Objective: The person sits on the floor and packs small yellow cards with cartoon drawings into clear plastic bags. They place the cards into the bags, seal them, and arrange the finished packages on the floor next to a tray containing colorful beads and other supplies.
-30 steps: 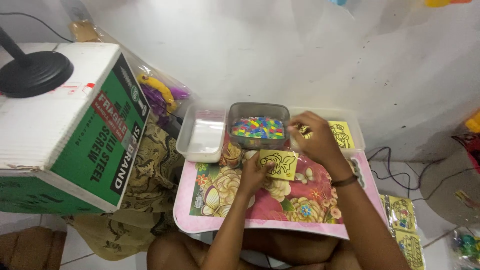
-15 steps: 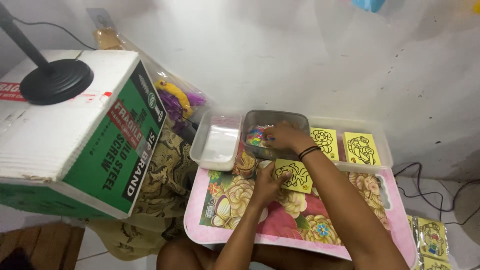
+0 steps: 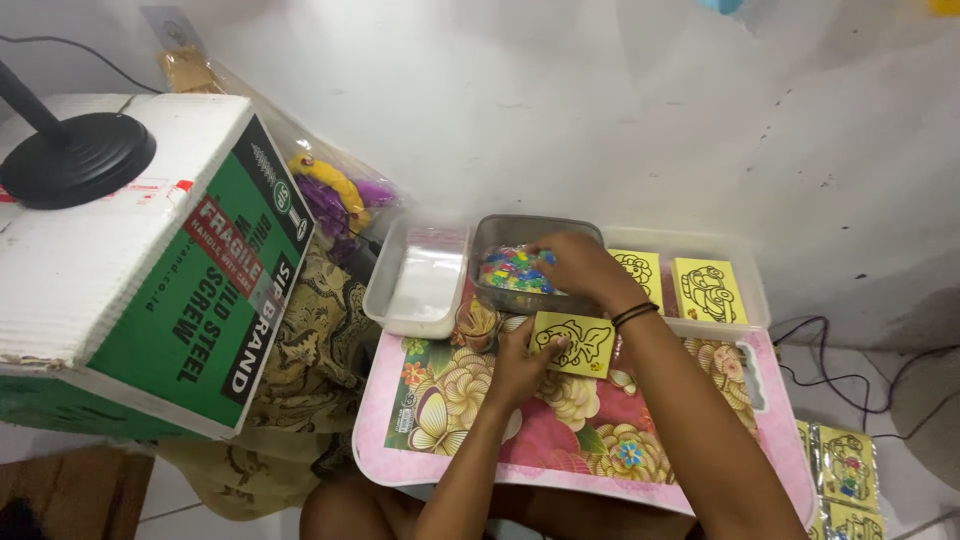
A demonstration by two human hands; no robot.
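Head view, left to right: one black round lamp base (image 3: 77, 158) with a thin stem sits on top of one corrugated cardboard box (image 3: 140, 270), white on top, green printed side panel. One patterned brown cloth (image 3: 300, 350) is bunched just beside the box. One clear plastic bag (image 3: 335, 195) of yellow and purple stuff lies behind it against the white wall. One clear rectangular plastic tub (image 3: 415, 285), shallow, looks empty. Touching it on its right, one grey translucent tub (image 3: 525, 260) holds a heap of small multicoloured bits (image 3: 510, 270); count not readable. One pink tray (image 3: 480, 420) with a glossy floral print rests across the person's lap. Left hand (image 3: 520, 365) lies on the tray, grip pressed on the left edge of one yellow square card (image 3: 572, 343) with a black line drawing; card lies flat on the tray, just in front of the grey tub. Right hand (image 3: 580, 268) reaches into the grey tub, fingers curled down over the bits; cannot tell whether that grip is pinching anything. Two thin black bands (image 3: 635, 315) on the right wrist. Two more yellow line-drawing cards (image 3: 707, 290) lie flat in one wider clear tub (image 3: 745, 275) behind the tray. At least two yellow packets in clear wrap (image 3: 845, 470) lie on the floor far right, near some black cables (image 3: 860, 385).
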